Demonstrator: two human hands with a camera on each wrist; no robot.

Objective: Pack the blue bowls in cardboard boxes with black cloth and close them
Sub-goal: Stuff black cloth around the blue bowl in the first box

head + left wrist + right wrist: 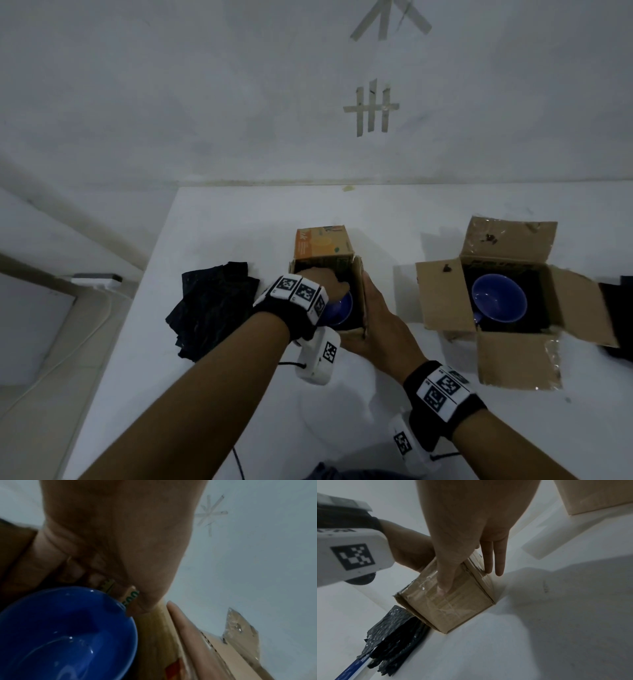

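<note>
A small cardboard box (358, 291) with an orange printed flap stands open mid-table, with a blue bowl (340, 310) inside. My left hand (325, 279) reaches into it. In the left wrist view its curled fingers (77, 569) and thumb pinch a green-printed cardboard flap (130, 596) above the bowl (68, 635). My right hand (371, 308) steadies the box (453, 612) from outside, thumb flat on the near face and straight fingers (493, 566) along the right side. A second open box (442, 298) at right holds another blue bowl (498, 298) on black cloth.
A crumpled pile of black cloth (212, 308) lies left of the small box, also in the right wrist view (393, 632). More dark cloth (616, 315) shows at the right edge. The table's left edge (137, 301) drops to a lower ledge with a white device and cable.
</note>
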